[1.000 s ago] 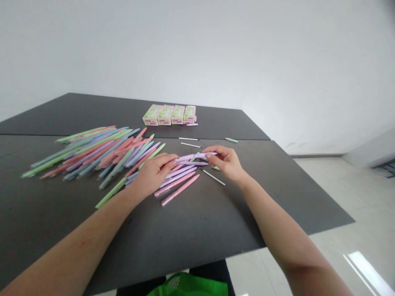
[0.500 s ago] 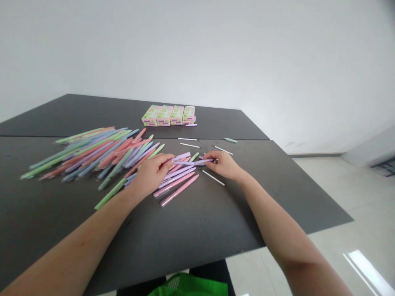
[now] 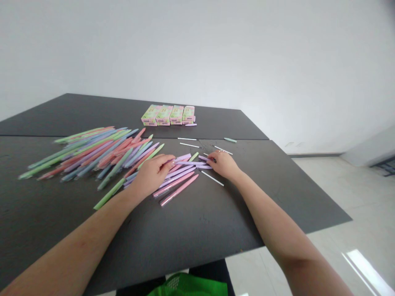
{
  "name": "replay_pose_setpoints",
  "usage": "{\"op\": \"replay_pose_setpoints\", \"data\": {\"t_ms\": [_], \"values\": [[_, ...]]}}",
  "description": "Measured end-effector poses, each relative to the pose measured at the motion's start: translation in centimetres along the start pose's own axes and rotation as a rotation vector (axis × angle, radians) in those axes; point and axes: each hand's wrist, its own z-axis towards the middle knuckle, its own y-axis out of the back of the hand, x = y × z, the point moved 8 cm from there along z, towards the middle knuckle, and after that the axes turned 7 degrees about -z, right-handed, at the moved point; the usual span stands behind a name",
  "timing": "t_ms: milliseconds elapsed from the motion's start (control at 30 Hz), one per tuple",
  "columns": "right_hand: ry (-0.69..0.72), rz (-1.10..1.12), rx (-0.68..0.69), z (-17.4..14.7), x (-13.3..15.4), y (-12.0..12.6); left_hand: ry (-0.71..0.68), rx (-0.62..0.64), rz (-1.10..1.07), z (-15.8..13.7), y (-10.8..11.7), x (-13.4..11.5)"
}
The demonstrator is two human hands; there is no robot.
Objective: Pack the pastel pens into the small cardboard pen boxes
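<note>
Clock: its middle is the gap between the person's hands, with their lap at 6.
Left hand (image 3: 154,170): at 9 o'clock, thumb and fingers pinching light purple pen parts (image 3: 189,163); the ends poke out toward 3.
Right hand (image 3: 224,164): at 3 o'clock, back side up, fingers bent down onto purple pieces (image 3: 202,158). I can't tell if the fingertips pinch one or only touch it.
Purple pens (image 3: 176,177): at 8 o'clock, lying on the table just beside the left hand.
Pink pens (image 3: 180,190): two at 7 o'clock, side by side, tips pointing to about 2.
Big pile (image 3: 89,154): at 9 to 10 o'clock, lots of green, blue, red and purple pens, heaped and crossing each other.
White sticks (image 3: 212,178): four thin ones with dark ends, two near 11 o'clock, one at 2 close behind the right hand, one at 5.
Short green piece (image 3: 230,140): at about 1 o'clock, alone, near the table's seam.
Boxes (image 3: 163,115): four pink and green ones at 11 o'clock, in a tight row, with a small purple bit (image 3: 191,125) just in front of the last one.
Table (image 3: 191,234): dark gray, with the seam running across past the hands.
Lap: something bright green (image 3: 191,285) at 6 o'clock; too little shows to name it.
Wall (image 3: 197,53): plain and pale, at 12 o'clock.
</note>
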Motion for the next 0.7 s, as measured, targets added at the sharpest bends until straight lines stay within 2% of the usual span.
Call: {"op": "replay_pose_setpoints", "data": {"t_ms": [100,167,267,333,400,533,700], "values": [[-0.011,0.036,-0.028,0.0,0.0,0.2,-0.001,0.001,-0.004,0.0,0.0,0.0],[-0.031,0.158,-0.074,-0.1,-0.4,0.8,0.0,-0.004,-0.008,0.0,0.0,0.1],[-0.031,0.561,-0.087,-0.3,-0.6,1.5,0.005,-0.011,-0.016,-0.1,0.1,0.1],[0.002,0.881,0.001,-0.5,0.0,1.4,0.01,-0.006,-0.016,-0.1,0.1,0.1],[0.047,1.092,0.122,-0.8,1.1,1.1,0.01,-0.001,-0.013,-0.1,0.2,0.0],[0.094,1.232,0.246,-1.2,2.6,0.8,-0.001,-0.001,-0.026,-0.1,0.2,-0.3],[0.085,1.269,0.197,-1.1,2.4,0.9,-0.006,-0.009,-0.031,-0.1,0.2,-0.3]]}}
